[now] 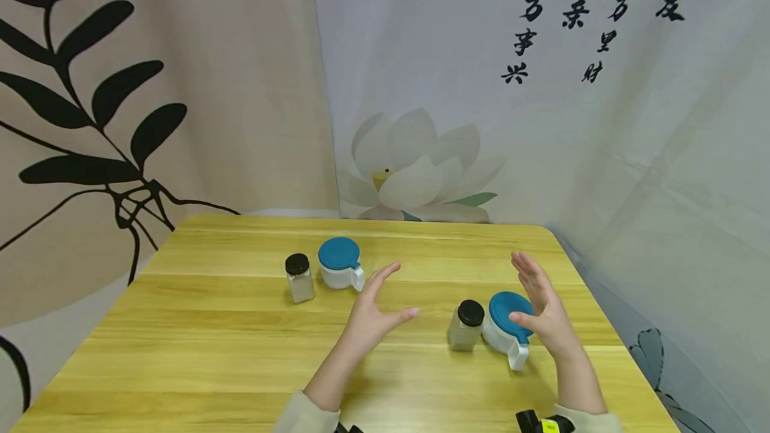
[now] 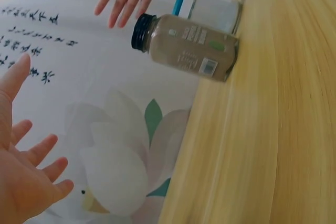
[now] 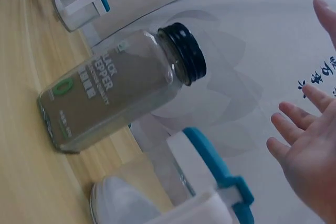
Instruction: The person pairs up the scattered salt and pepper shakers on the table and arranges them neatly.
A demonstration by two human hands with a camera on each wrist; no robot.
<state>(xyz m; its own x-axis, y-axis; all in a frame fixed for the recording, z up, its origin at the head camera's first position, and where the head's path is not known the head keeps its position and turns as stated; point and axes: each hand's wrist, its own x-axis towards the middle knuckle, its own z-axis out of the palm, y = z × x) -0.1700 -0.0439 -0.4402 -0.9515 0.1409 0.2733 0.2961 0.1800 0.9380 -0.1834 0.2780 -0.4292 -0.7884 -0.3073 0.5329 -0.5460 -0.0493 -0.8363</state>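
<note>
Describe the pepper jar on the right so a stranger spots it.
On the wooden table, look right. There, just left of a blue-lidded pot, stands a square-sided glass jar. Its black cap distinguishes it from that pot; the other black-capped jar stands farther left.

A wood-grained table (image 1: 198,353) with rounded far corners carries two pairs of containers, all upright. On its right half stands a square-sided black pepper jar (image 1: 464,335) with a black lid, just beside a blue-lidded handled canister (image 1: 502,330) whose handle points toward the near edge; whether the two touch is hard to tell. Farther back, left of the middle, a second black-lidded jar (image 1: 300,283) stands near another blue-lidded pot (image 1: 339,264), set slightly behind it, its handle turned toward the right.
</note>
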